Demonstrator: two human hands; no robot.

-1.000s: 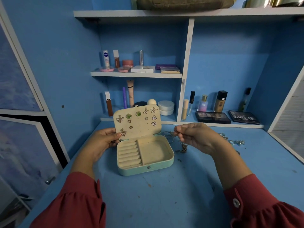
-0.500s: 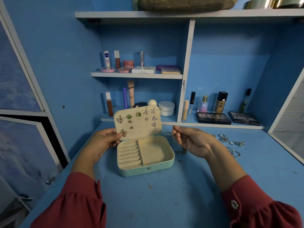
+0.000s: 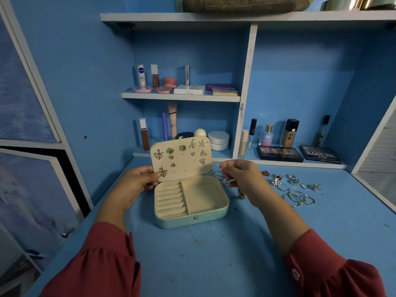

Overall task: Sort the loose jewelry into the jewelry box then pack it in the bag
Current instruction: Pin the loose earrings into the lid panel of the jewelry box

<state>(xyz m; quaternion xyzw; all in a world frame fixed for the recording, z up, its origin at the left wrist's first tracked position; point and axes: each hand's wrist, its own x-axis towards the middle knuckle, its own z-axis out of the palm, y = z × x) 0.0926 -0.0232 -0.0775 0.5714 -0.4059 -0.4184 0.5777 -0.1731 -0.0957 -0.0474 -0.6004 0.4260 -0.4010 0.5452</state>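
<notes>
A mint-green jewelry box (image 3: 192, 219) lies open on the blue desk, its cream lid (image 3: 182, 166) upright and studded with several earrings. My left hand (image 3: 137, 183) grips the lid's left edge and the box's back corner. My right hand (image 3: 242, 174) hovers just right of the lid with fingers pinched on a small silver hoop (image 3: 218, 175). Loose rings and hoops (image 3: 295, 189) lie scattered on the desk to the right. A brown bag (image 3: 244, 3) sits on the top shelf.
Shelves behind the box hold several cosmetic bottles, jars and two dark eyeshadow palettes (image 3: 300, 154). The box's right compartment (image 3: 203, 196) and ring rolls (image 3: 169, 200) hold nothing. A white frame borders the desk at far right.
My right hand has shifted left toward the lid's right edge, uncovering more of the loose rings on the desk. My left hand and the box have stayed put.
</notes>
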